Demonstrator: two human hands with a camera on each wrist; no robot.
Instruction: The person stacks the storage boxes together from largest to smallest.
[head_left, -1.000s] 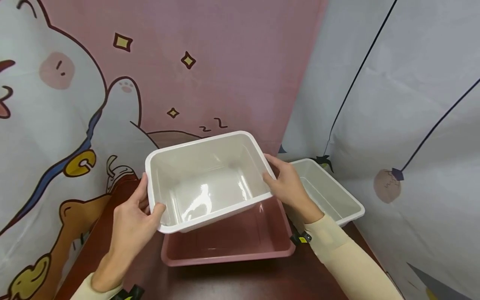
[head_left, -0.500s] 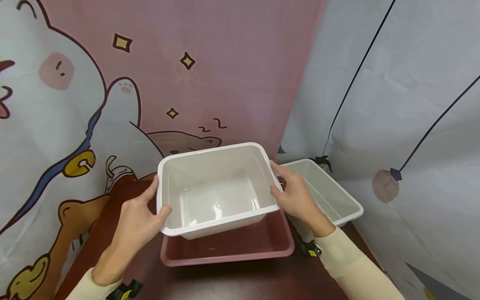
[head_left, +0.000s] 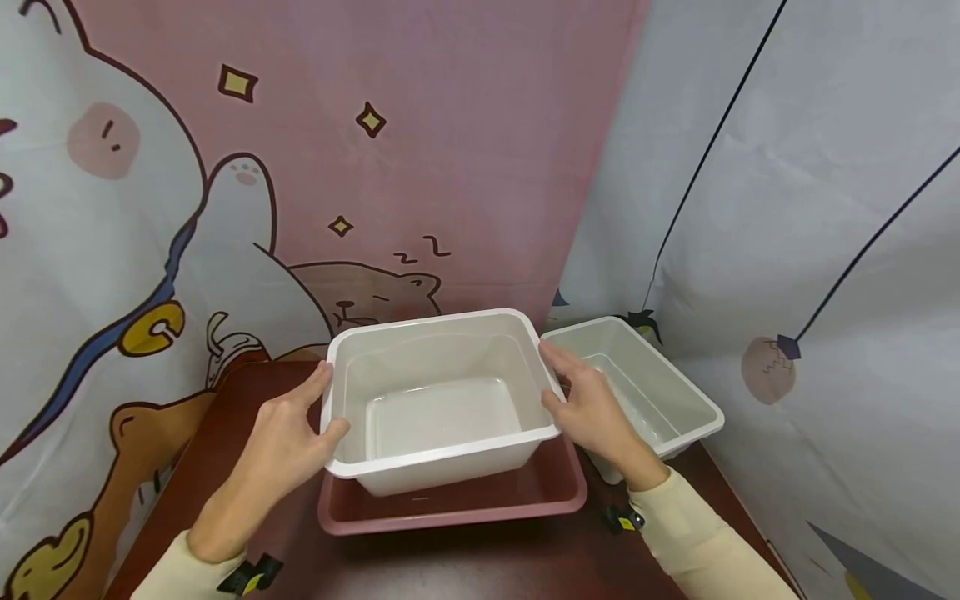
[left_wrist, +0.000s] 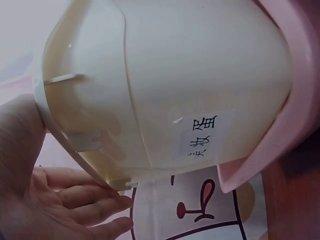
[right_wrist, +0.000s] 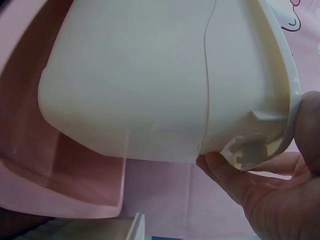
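Fingers of the left hand (head_left: 281, 450) and right hand (head_left: 596, 412) curl under the rim of the white bin (head_left: 442, 400), thumbs on top, grasping its two short sides. The bin hangs partly inside the pink tray (head_left: 450, 508) on the counter (head_left: 465, 567). Risk: a tilted descent could jam a corner on the tray wall or knock the second white bin (head_left: 652, 392) just to the right.

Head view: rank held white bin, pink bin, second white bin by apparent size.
1. Held white bin, nearest the camera, which flatters it.
2. Pink bin, mostly covered, so unsure against the first.
3. Second white bin, partly behind the right hand.
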